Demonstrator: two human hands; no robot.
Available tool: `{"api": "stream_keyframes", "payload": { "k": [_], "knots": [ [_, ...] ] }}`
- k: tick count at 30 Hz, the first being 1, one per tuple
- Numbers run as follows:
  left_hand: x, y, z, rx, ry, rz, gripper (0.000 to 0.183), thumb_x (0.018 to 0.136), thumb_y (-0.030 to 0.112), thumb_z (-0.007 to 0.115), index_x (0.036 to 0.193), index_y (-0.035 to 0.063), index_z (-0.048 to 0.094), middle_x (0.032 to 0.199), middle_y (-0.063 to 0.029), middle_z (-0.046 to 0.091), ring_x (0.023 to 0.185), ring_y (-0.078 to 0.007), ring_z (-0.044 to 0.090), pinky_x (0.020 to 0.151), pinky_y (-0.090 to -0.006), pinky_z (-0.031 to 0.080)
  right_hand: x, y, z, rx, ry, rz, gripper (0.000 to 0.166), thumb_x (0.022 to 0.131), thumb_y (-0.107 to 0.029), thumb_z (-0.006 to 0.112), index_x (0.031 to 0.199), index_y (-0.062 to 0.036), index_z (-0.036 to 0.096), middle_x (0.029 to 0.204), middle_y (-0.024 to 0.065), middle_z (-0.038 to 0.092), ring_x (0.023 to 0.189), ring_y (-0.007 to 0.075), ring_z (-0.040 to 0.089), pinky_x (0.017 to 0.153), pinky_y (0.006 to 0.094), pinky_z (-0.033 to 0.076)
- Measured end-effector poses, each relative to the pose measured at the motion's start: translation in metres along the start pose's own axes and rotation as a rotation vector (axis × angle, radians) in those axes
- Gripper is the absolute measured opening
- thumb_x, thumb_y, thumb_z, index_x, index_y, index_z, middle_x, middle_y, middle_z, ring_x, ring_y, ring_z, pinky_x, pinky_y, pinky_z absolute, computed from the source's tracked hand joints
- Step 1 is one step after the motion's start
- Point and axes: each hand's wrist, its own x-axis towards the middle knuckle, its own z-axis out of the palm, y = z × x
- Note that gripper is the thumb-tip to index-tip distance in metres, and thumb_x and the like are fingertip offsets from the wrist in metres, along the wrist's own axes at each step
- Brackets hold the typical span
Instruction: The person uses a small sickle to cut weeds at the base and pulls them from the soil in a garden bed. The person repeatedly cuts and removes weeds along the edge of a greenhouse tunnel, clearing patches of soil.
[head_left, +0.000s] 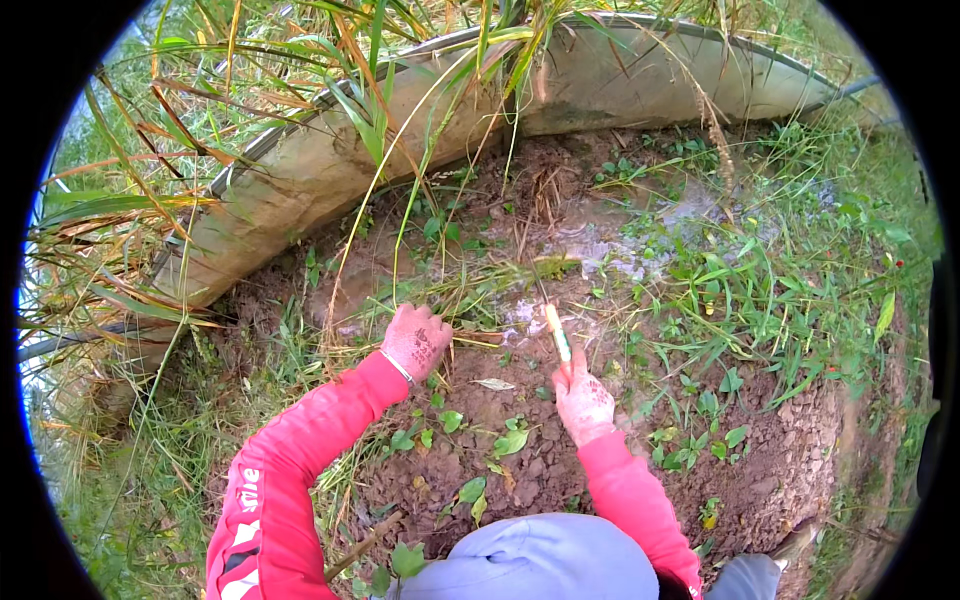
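Observation:
My left hand (416, 341), muddy and with a band at the wrist, is curled shut on a bunch of grass stems (472, 296) low over the soil. Some stems stick out to the right past its fingers. My right hand (585, 401) grips the pale handle (557, 330) of a sickle-like hand tool, which points away from me. Its thin dark blade (538, 279) reaches into the cut-looking grass on the ground; the tip is hard to make out there. Both forearms are in red sleeves.
A curved, mud-stained sheet barrier (315, 187) arcs across the far side, with a post (514, 97) against it. Tall reed-like grass (367, 112) hangs over it. Weeds (750, 300) grow thickly on the right. A stick (364, 544) lies beside my knee (525, 562).

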Motion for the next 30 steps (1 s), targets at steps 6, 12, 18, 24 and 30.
{"api": "stream_keyframes", "payload": {
  "k": [6, 12, 18, 24, 30],
  "knots": [
    [0.038, 0.031, 0.013, -0.23, -0.032, -0.029, 0.047, 0.064, 0.019, 0.069, 0.106, 0.0055, 0.052, 0.104, -0.0127, 0.056, 0.091, -0.0293, 0.057, 0.072, -0.0415, 0.045, -0.103, 0.031, -0.033, -0.016, -0.04, 0.096, 0.054, 0.086, -0.031, 0.053, 0.132, -0.0092, 0.033, 0.086, 0.0207, 0.063, 0.078, 0.0397, 0.061, 0.066, 0.0483, 0.048],
    [0.058, 0.068, 0.037, -0.298, -0.137, -0.057, 0.084, 0.06, 0.025, 0.077, 0.13, 0.0031, 0.036, 0.13, -0.0167, 0.042, 0.104, -0.0314, 0.052, 0.082, -0.0397, 0.045, -0.133, 0.024, -0.076, 0.052, -0.041, 0.148, 0.056, 0.086, -0.028, 0.056, 0.132, -0.0061, 0.032, 0.082, 0.025, 0.06, 0.077, 0.043, 0.059, 0.065, 0.0495, 0.046],
    [0.074, 0.064, 0.068, -0.298, -0.225, -0.134, 0.046, 0.068, 0.029, 0.07, 0.107, 0.0093, 0.056, 0.093, -0.0097, 0.063, 0.088, -0.0282, 0.059, 0.075, -0.04, 0.048, -0.116, 0.026, -0.089, 0.274, -0.079, 0.174, 0.054, 0.087, -0.026, 0.055, 0.132, -0.0027, 0.035, 0.082, 0.0215, 0.061, 0.074, 0.0394, 0.061, 0.066, 0.0438, 0.048],
    [0.064, 0.064, 0.067, -0.102, -0.271, -0.055, 0.013, 0.075, 0.014, 0.053, 0.079, 0.0112, 0.066, 0.078, -0.0078, 0.066, 0.08, -0.0265, 0.064, 0.066, -0.0402, 0.05, -0.006, 0.02, -0.089, -0.043, 0.078, 0.051, 0.053, 0.088, -0.038, 0.049, 0.133, -0.0119, 0.034, 0.094, 0.0231, 0.062, 0.086, 0.0422, 0.059, 0.077, 0.0491, 0.045],
    [0.051, 0.021, 0.044, -0.08, -0.247, -0.078, 0.011, 0.073, 0.014, 0.055, 0.077, 0.0113, 0.064, 0.076, -0.0085, 0.065, 0.075, -0.0273, 0.064, 0.062, -0.04, 0.05, -0.031, 0.068, -0.039, -0.033, 0.136, 0.036, 0.058, 0.087, -0.032, 0.051, 0.136, -0.0112, 0.027, 0.088, 0.0239, 0.061, 0.081, 0.0423, 0.06, 0.069, 0.0493, 0.047]
  ]
}}
